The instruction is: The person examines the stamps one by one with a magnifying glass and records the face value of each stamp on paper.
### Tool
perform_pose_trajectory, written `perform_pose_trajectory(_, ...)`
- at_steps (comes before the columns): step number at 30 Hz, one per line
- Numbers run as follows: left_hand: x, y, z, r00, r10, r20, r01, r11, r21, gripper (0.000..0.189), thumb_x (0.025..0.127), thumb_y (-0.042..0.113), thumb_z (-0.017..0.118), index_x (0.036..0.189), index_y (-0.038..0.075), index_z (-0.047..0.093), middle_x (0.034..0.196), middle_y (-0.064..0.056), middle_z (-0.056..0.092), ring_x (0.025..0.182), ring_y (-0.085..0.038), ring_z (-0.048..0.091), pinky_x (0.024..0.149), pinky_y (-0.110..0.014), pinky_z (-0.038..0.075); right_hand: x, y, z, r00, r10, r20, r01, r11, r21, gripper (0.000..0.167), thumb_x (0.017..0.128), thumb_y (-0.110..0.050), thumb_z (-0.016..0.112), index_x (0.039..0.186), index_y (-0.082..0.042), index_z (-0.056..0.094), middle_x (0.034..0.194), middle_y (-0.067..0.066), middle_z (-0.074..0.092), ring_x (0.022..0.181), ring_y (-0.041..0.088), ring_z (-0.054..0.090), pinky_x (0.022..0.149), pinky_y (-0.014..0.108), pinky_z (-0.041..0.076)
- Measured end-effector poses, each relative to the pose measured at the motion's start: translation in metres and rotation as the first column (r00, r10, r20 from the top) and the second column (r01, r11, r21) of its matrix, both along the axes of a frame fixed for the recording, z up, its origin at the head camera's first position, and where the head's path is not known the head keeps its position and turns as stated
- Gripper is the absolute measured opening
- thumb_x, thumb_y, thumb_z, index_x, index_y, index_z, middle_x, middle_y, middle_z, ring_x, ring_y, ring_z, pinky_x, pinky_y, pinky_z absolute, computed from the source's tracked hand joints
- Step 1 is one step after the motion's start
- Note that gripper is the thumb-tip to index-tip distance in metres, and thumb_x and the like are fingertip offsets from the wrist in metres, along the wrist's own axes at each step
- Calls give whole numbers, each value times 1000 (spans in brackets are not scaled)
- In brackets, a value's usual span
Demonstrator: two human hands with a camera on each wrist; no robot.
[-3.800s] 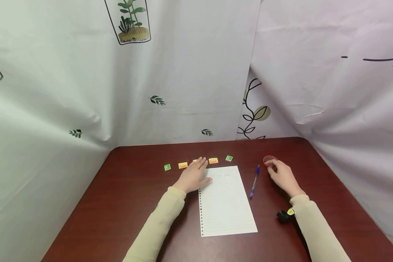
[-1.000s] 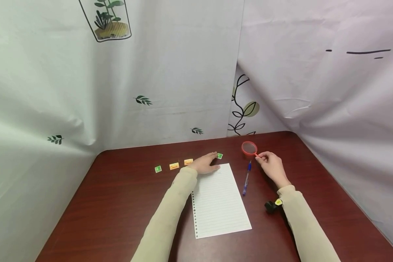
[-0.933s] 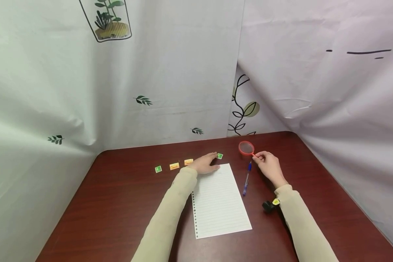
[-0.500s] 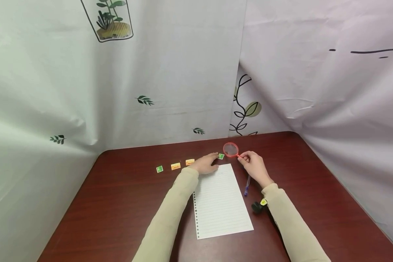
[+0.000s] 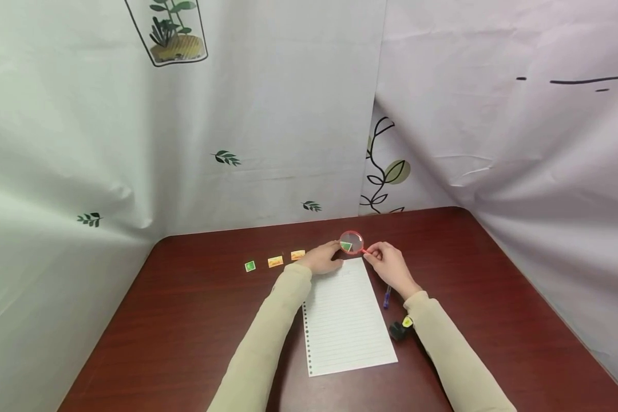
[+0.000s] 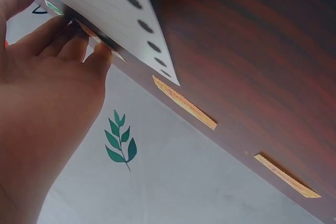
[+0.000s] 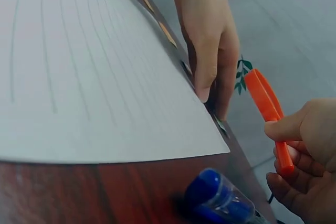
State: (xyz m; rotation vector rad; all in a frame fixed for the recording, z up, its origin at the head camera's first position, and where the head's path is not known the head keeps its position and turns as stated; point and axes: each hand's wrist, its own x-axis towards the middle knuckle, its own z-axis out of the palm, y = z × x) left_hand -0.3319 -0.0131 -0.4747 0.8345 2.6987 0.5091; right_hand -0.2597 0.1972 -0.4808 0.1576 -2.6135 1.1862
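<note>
In the head view my right hand [image 5: 389, 268] pinches the handle of a red magnifying glass [image 5: 363, 250], whose lens overlaps a green stamp [image 5: 346, 246]. The right wrist view shows thumb and fingers around the orange-red handle [image 7: 284, 156]. My left hand [image 5: 319, 258] lies at the top edge of a lined sheet of paper [image 5: 350, 326], its fingers stretched toward that green stamp. To its left lie two orange stamps, one [image 5: 298, 255] near the wrist and another [image 5: 275, 261] farther out, then a second green stamp [image 5: 250, 266]. The left hand covers part of the row.
A blue pen [image 5: 387, 297] lies right of the paper, partly under the right forearm. A small black device [image 5: 398, 330] sits at the right wrist. Behind the dark red table [image 5: 185, 320] hangs a pale printed curtain [image 5: 288, 114].
My right hand has taken hold of the magnifying glass and carried it left until its lens overlaps the green stamp. Earlier, the left hand shifted right along the stamp row; lately it stays still.
</note>
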Motion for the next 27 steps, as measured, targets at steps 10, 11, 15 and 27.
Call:
perform_pose_trajectory(10, -1, -2, -2, 999, 27, 20, -26, 1000, -17, 61, 104, 33, 55, 157, 9, 37, 162, -7, 33, 147, -22, 35, 116, -39, 32, 1, -4, -5, 1000, 22, 3, -23, 1000, 10, 10, 94, -11, 72, 95, -2, 69, 85, 5, 58, 75, 17, 52, 65, 29, 43)
perform_pose_trajectory(11, -1, -2, -2, 999, 29, 20, -29, 999, -15, 60, 104, 33, 56, 157, 9, 38, 162, -7, 33, 147, -22, 35, 116, -39, 33, 1, -4, -5, 1000, 24, 4, -24, 1000, 12, 10, 94, -11, 72, 95, -2, 69, 85, 5, 58, 75, 17, 52, 65, 29, 43)
perform_pose_trajectory(15, -1, -1, -3, 999, 36, 19, -36, 999, -26, 61, 104, 34, 56, 157, 9, 38, 162, -8, 33, 147, -23, 35, 116, -39, 33, 2, -5, -7, 999, 34, 11, -34, 999, 14, 9, 94, -12, 73, 94, -3, 69, 83, 4, 57, 74, 17, 51, 65, 29, 43)
perform_pose_trajectory(27, -1, 1, -2, 999, 35, 24, -34, 999, -25, 63, 104, 34, 57, 158, 10, 36, 163, -9, 31, 148, -23, 33, 117, -39, 31, 2, -3, -9, 998, 54, 22, -55, 998, 13, 11, 93, -12, 73, 95, -2, 68, 85, 4, 59, 75, 17, 52, 66, 29, 43)
